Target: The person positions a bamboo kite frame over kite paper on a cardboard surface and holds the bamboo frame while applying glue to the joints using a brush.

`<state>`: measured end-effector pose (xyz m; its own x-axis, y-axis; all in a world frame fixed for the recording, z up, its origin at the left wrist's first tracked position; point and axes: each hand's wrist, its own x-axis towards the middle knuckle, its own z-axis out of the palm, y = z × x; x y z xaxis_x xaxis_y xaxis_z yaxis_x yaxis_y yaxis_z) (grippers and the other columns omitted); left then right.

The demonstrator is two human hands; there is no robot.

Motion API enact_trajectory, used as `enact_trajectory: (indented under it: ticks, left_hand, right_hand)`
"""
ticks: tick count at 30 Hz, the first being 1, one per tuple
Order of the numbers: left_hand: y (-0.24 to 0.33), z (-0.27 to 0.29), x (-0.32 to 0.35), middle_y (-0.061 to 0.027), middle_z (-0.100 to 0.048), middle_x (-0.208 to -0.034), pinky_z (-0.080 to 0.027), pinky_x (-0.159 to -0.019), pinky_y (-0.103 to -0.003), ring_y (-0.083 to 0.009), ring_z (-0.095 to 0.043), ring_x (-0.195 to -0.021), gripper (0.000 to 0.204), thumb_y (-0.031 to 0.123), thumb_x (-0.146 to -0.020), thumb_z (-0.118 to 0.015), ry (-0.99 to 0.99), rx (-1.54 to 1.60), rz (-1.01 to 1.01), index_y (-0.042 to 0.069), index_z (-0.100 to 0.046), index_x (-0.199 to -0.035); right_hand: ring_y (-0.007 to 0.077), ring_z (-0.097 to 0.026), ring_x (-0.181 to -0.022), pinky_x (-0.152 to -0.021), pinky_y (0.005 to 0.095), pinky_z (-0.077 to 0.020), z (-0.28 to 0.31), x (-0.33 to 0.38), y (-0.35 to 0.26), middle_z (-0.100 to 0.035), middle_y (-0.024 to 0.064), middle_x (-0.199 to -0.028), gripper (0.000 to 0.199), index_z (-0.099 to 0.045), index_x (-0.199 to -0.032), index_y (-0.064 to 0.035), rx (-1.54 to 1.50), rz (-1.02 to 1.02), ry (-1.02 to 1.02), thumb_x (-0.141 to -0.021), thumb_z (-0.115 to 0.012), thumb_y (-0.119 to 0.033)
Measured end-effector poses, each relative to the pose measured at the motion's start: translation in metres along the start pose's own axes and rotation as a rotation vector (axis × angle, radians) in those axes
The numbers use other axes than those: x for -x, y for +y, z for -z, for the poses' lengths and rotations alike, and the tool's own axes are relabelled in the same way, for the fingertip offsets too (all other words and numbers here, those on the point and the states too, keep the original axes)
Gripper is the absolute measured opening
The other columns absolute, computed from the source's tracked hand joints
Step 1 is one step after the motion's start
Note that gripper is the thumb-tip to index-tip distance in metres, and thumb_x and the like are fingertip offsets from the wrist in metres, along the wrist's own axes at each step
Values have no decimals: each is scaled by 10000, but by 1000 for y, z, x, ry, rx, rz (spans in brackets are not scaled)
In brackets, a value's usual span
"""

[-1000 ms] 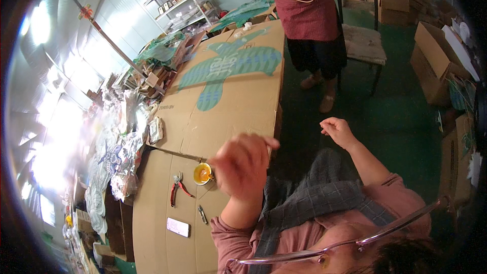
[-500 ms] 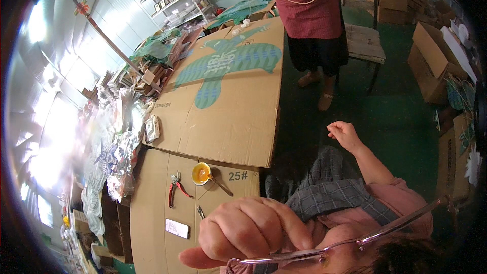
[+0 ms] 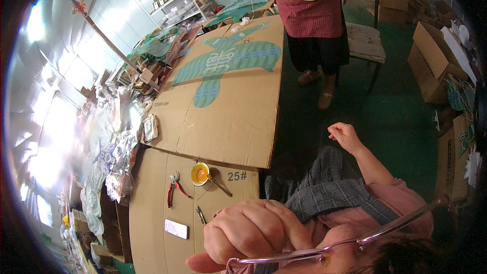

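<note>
My left hand (image 3: 248, 233) is raised close to the camera at the bottom centre. Its fingers are curled shut and nothing shows in them. It sits just above the rim of a pair of glasses (image 3: 355, 241). My right hand (image 3: 345, 134) is held out over the green floor beyond my lap, fingers loosely pinched together; I see nothing in it. A grey plaid cloth (image 3: 324, 193) lies over my lap. On the cardboard-covered table (image 3: 152, 213) to my left lie a small yellow bowl (image 3: 201, 174) with a brush, red-handled pliers (image 3: 175, 187) and a white tag (image 3: 176, 229).
A large cardboard sheet (image 3: 223, 127) with a green bird-like figure (image 3: 228, 58) covers the far table. Another person in a red apron (image 3: 309, 0) stands beyond it beside a wooden chair (image 3: 365, 40). Cardboard boxes (image 3: 431, 66) line the right side. Plastic-wrapped goods (image 3: 111, 157) pile up at left.
My left hand has come from above the yellow bowl down and toward the camera, now filling the bottom centre. My right hand has stayed nearly still.
</note>
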<state>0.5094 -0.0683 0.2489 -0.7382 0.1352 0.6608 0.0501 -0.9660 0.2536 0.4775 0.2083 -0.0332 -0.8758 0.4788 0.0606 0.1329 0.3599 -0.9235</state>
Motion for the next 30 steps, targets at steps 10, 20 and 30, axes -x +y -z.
enact_trajectory:
  ticks: [10, 20, 30]
  left_hand:
    - [1, 2, -2, 14, -420, -599, -366, -440, -265, -122, -398, -526, 369, 425, -892, -389, 105, 12, 0, 174, -454, -630]
    - [5, 5, 0, 24, -443, -660, -384, -453, -268, -131, -407, -555, 336, 436, -886, -397, 128, 3, 12, 187, -483, -679]
    - [11, 27, -10, 57, -444, -671, -384, -475, -249, -115, -404, -565, 309, 445, -877, -414, -156, 83, 164, 206, -497, -700]
  right_hand:
    - [122, -586, -695, -615, 247, -474, -4, 0, -3, -600, 61, -769, 211, -598, -880, 7, -46, -42, 5, -856, -537, -194]
    - [136, -588, -709, -636, 257, -478, -7, 2, -2, -601, 69, -790, 208, -600, -896, -5, -48, -86, 24, -858, -539, -201]
    - [135, -590, -713, -631, 258, -481, -4, -1, 4, -602, 69, -790, 209, -599, -889, -5, -14, -76, -8, -855, -544, -203]
